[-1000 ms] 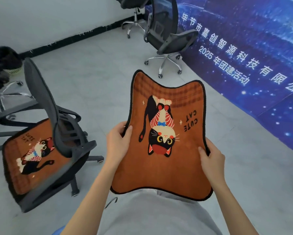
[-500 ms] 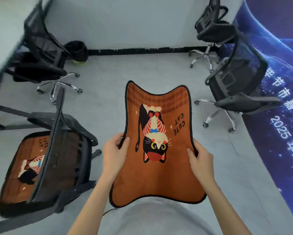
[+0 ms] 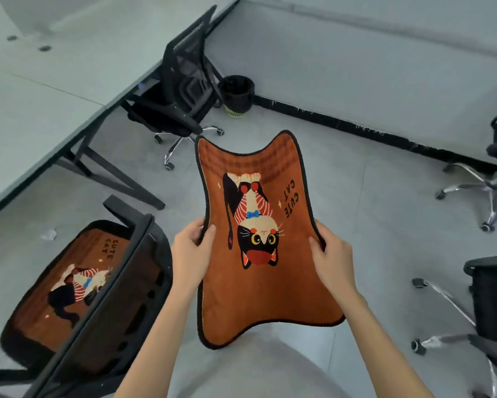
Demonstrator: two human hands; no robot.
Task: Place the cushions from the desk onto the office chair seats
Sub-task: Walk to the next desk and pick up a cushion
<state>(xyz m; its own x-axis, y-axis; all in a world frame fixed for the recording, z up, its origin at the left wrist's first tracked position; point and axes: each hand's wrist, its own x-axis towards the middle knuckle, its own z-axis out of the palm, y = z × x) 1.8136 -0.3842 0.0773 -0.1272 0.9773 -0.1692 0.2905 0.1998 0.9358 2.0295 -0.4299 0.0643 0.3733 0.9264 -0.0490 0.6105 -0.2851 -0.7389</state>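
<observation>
I hold an orange cat-print cushion (image 3: 258, 291) flat in front of my chest, above the floor. My left hand (image 3: 191, 251) grips its left edge and my right hand (image 3: 332, 259) grips its right edge. A second orange cushion (image 3: 69, 285) with the same cat lies on the seat of the black office chair (image 3: 103, 305) at my lower left, seen partly through its backrest. Another black office chair (image 3: 181, 90) with a bare seat stands ahead, tucked by the desk (image 3: 40, 90).
A black waste bin (image 3: 237, 96) stands by the wall behind the far chair. More black chairs on chrome wheeled bases (image 3: 480, 191) stand at the right edge. A scrap of white paper (image 3: 49, 234) lies on the grey floor under the desk edge.
My view has swung left: the blue banner has left the frame, the desk and the chair beside it have come in. Both hands keep the same hold on the cushion.
</observation>
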